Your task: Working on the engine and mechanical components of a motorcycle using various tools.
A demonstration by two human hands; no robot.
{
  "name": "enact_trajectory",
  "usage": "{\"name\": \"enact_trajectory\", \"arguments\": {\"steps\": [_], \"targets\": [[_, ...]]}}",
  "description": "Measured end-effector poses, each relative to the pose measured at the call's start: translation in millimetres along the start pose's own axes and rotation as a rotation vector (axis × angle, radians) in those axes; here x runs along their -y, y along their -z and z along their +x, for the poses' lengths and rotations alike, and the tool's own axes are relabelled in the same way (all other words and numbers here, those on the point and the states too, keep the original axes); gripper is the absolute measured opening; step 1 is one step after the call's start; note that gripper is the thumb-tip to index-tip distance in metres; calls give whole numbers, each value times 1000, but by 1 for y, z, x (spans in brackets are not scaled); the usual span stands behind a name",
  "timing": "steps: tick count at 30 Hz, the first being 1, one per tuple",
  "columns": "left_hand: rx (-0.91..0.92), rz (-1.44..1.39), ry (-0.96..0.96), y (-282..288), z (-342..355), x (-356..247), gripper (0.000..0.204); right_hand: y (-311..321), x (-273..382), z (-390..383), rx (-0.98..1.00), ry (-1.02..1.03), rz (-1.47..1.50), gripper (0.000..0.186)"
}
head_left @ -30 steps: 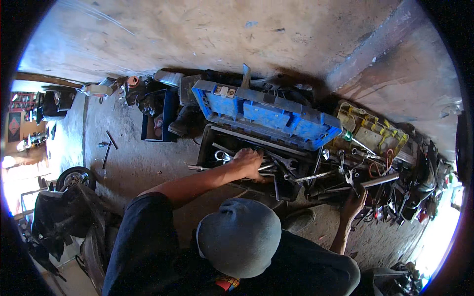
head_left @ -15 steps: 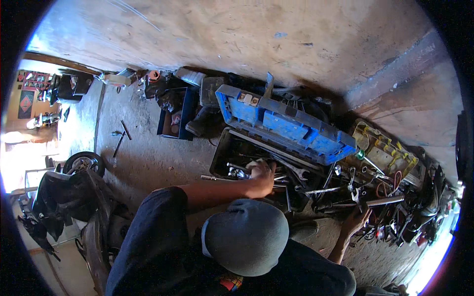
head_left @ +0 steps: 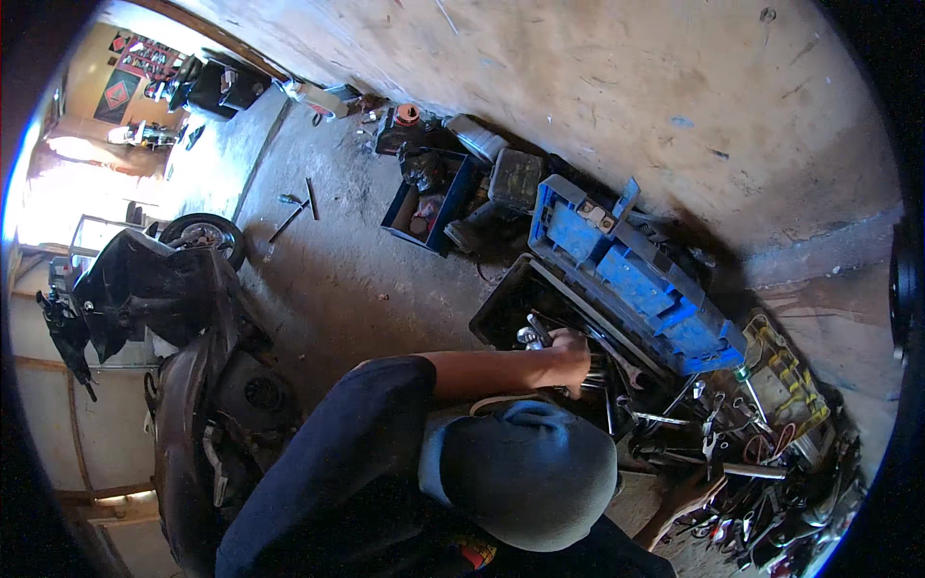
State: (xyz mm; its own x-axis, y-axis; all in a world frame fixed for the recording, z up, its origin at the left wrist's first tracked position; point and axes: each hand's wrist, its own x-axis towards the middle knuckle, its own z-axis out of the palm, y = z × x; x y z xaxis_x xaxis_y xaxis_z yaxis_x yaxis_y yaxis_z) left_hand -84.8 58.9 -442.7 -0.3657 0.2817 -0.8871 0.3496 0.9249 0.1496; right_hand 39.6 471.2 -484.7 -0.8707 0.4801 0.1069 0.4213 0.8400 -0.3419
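My left hand (head_left: 570,360) reaches into the open toolbox (head_left: 493,310), its fingers bent down among the metal tools. Shiny socket-like pieces (head_left: 530,335) lie against its far-left side; what the fingers grip is hidden. The blue lid (head_left: 636,279) leans back behind the box. At the lower right, my right hand (head_left: 689,496) is closed around the dark lower part of a wrench (head_left: 710,447), whose bright jaw points up. Beside it are loose wrenches and a metal bar (head_left: 754,471). A large open-ended wrench (head_left: 631,371) lies in the toolbox.
A yellow tray (head_left: 792,390) and a green-handled screwdriver (head_left: 743,374) lie right of the lid. A blue bin (head_left: 434,234) stands by the wall. A T-handle tool (head_left: 294,214) lies on the floor. A dark motorcycle (head_left: 193,318) stands at left. A grey rounded cloth shape (head_left: 525,472) covers the lower middle.
The view has turned, so the toolbox and blue lid appear further right and more tilted. My left hand stays in the toolbox; my right hand still holds the wrench.
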Motion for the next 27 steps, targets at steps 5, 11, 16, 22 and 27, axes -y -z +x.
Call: {"name": "enact_trajectory", "arguments": {"steps": [5, 11, 16, 22, 27], "targets": [[-31, -176, -44, 1, -21, 14, 76, 1, 10, -1, -13, 26, 7, 53], [-88, -46, 65, -27, 12, -12, 63, 10, 33, 2, -166, 166, 46, 24], [-269, -203, -257, -19, -26, 17, 22, 10, 29, -4, -217, 122, 51, 22], [280, -226, -15, 14, 0, 28, 96, 15, 40, -3, -64, 53, 139, 29], [368, -479, -79, 32, -18, 50, 120, 18, 35, 2, -105, 171, 127, 31]]}}
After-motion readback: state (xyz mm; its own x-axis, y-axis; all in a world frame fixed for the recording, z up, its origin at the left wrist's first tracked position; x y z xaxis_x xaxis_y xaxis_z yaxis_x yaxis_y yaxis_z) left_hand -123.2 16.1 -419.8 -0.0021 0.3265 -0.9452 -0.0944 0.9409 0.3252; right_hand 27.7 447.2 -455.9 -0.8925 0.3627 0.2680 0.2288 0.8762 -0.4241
